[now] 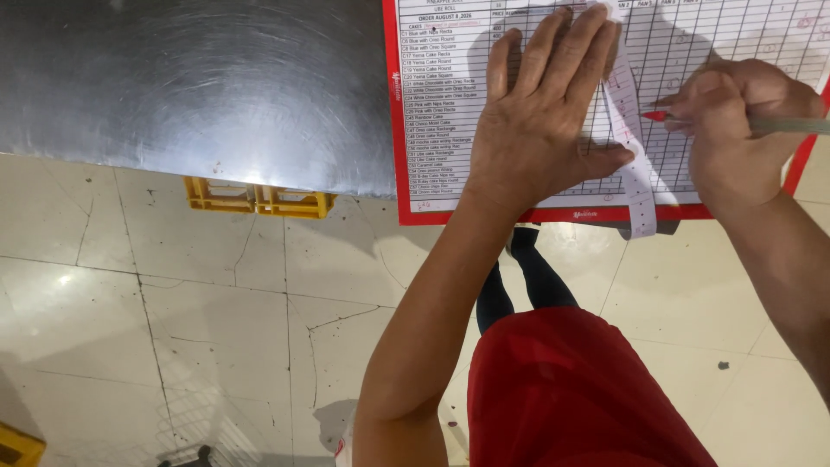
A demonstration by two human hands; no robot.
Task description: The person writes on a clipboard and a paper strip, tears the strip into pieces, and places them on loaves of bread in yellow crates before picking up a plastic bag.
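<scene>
Cracked pale floor tiles are lying nearest the wearer, below a red garment and dark legs, with yellow crates [259, 199] peeking out from under the edge of the steel bench [199, 86]. Further out, the left hand [545, 112] is pressing flat, its grip spread wide with fingers fanned, holding down a white printed sheet [450, 104] ruled into a list column and a grid, sitting on a red-bordered board [553, 214] that is overhanging the bench's near edge. Just right of that spread grip, a narrow white paper strip [635, 186] is running down the sheet and hanging past the board's edge. Beyond the strip, the right hand [735, 130] is pinching a red-tipped pen [692, 117], its grip pressed closed around the barrel, with the tip resting on the grid. Judging from this, the loose strip could be slipping sideways if the left palm is easing off, so marks may be landing in the wrong row; the overhanging board could also be tipping under a heavy lean.
</scene>
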